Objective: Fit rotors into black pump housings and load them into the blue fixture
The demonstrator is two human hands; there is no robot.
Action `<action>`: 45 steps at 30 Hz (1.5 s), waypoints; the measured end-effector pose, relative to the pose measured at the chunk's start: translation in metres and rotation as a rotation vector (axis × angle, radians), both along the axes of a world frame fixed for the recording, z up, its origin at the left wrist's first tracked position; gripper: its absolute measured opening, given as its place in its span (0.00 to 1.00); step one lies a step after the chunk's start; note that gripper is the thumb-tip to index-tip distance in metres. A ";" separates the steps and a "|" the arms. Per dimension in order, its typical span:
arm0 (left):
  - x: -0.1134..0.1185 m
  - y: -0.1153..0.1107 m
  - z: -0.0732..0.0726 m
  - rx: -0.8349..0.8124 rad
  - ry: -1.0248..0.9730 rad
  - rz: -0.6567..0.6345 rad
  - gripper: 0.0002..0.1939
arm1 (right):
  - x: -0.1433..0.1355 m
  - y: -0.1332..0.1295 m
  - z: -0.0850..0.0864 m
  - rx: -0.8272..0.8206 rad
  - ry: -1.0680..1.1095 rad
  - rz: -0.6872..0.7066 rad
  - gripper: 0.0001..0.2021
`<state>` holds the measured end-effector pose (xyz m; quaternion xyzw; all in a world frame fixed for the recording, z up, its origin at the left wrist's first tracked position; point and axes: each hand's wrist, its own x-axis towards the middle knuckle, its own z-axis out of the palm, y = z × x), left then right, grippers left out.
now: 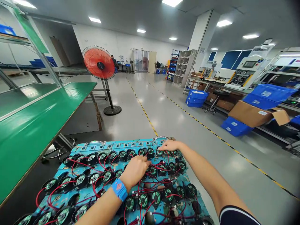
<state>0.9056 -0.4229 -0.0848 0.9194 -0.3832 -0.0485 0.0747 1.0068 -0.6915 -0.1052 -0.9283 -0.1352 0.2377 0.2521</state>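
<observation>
A worn blue tray point(112, 145) fills the foreground, carrying rows of small round black motors point(143, 200) with green boards and red wires point(96, 187). My left hand point(136, 168), with a blue strap point(119, 189) on its wrist, is over the middle of the tray. Its fingers are bent together among the motors and wires; whatever they pinch is hidden. My right hand point(171, 145) reaches to the far right of the back row. Its fingers are closed at a motor point(159, 152) there, partly covering it.
A green-topped workbench point(47, 109) runs along the left. Ahead stands a red pedestal fan point(99, 64). On the right are blue crates point(196, 98), a cardboard box point(249, 113) and benches with machines point(246, 73). Yellow-black tape point(142, 109) marks the grey floor. People sit far back.
</observation>
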 end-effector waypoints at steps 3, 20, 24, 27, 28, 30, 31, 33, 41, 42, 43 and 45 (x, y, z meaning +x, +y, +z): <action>0.016 -0.003 -0.011 0.011 0.015 0.019 0.17 | 0.012 0.006 -0.010 -0.061 0.085 0.068 0.31; 0.032 0.002 -0.034 0.042 0.079 0.169 0.12 | 0.028 -0.011 -0.030 -0.152 0.228 0.161 0.39; 0.033 -0.002 -0.038 0.057 0.083 0.152 0.12 | 0.027 -0.014 -0.037 -0.107 0.180 0.103 0.39; 0.033 -0.004 -0.040 0.072 0.085 0.155 0.12 | 0.029 -0.025 -0.037 -0.073 0.153 0.059 0.41; 0.033 -0.005 -0.040 0.074 0.084 0.161 0.12 | 0.029 -0.028 -0.037 -0.064 0.145 0.045 0.41; 0.034 -0.005 -0.041 0.076 0.081 0.178 0.12 | 0.028 -0.034 -0.039 -0.047 0.119 0.017 0.42; 0.034 -0.004 -0.041 0.077 0.079 0.187 0.12 | 0.027 -0.036 -0.042 -0.037 0.101 0.003 0.42; 0.035 -0.004 -0.042 0.083 0.077 0.198 0.11 | 0.024 -0.036 -0.049 -0.015 0.059 -0.019 0.40; 0.037 -0.010 -0.043 0.179 0.077 0.122 0.11 | 0.003 -0.041 -0.044 0.026 -0.255 -0.284 0.27; 0.037 -0.012 -0.042 0.195 0.079 0.112 0.11 | -0.004 -0.046 -0.038 0.014 -0.285 -0.340 0.29; 0.038 -0.013 -0.041 0.212 0.083 0.106 0.10 | -0.012 -0.051 -0.031 0.001 -0.295 -0.386 0.32; 0.040 -0.016 -0.039 0.247 0.092 0.103 0.08 | -0.031 -0.062 -0.021 -0.012 -0.251 -0.419 0.35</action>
